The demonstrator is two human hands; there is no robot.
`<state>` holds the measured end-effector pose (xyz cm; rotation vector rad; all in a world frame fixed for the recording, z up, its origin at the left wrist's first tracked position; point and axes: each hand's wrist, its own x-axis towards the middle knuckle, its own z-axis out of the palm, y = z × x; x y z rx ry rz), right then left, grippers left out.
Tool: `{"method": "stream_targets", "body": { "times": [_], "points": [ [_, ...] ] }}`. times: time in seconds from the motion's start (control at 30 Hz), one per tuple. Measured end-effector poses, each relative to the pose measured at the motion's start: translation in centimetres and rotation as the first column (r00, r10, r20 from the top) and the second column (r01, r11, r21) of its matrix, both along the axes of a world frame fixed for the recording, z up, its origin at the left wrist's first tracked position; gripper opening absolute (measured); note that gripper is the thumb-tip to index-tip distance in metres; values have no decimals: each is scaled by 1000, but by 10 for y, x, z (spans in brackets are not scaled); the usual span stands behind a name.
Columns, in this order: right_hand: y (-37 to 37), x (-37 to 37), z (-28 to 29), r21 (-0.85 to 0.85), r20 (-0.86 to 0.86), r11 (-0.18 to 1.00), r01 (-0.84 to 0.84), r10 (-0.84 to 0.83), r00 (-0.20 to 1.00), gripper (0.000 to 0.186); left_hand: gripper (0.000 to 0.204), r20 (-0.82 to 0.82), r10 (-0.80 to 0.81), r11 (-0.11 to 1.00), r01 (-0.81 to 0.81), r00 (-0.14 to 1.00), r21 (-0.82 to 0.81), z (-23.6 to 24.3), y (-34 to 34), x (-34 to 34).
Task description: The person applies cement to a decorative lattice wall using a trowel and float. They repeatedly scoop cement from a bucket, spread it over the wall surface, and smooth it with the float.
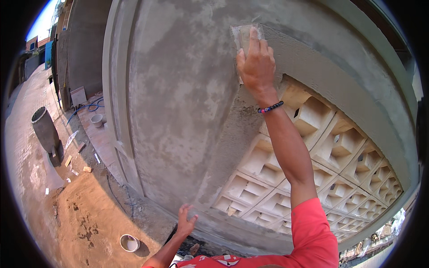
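My right hand (257,67) is raised high on the grey plastered wall (178,89). It grips a pale, rectangular plastering float (242,37) and holds its face against the plaster, just above the corner of a block lattice (271,157). My palm hides the float's handle. Rougher, darker plaster borders the lattice below and to the right of the float. Low on the wall, my left hand (185,222) has its fingers spread and holds nothing; whether its fingertips touch the wall I cannot tell.
A sand pile (85,214) spreads at the lower left, with a white bucket (129,243) on it. Farther off stand a dark cylinder (46,131) and a smaller bucket (97,119) near a blue hose (85,106). Brick pieces (68,161) lie scattered.
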<state>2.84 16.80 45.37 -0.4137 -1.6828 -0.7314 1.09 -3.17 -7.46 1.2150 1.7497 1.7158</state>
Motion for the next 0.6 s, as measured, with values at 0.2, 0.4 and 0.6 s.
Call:
{"method": "stream_targets", "body": {
  "times": [0.2, 0.4, 0.6],
  "points": [
    [-36, 47, 11, -300, 4, 842, -449, 472, 882, 56, 51, 49, 16, 999, -18, 999, 39, -2, -7, -20],
    [-53, 114, 85, -21, 300, 1000, 2, 5, 954, 52, 51, 91, 16, 999, -20, 996, 44, -22, -11, -30],
    [-39, 92, 71, 199, 433, 960, 199, -268, 861, 52, 50, 114, -24, 999, 18, 993, 50, -14, -2, -26]
  ]
}}
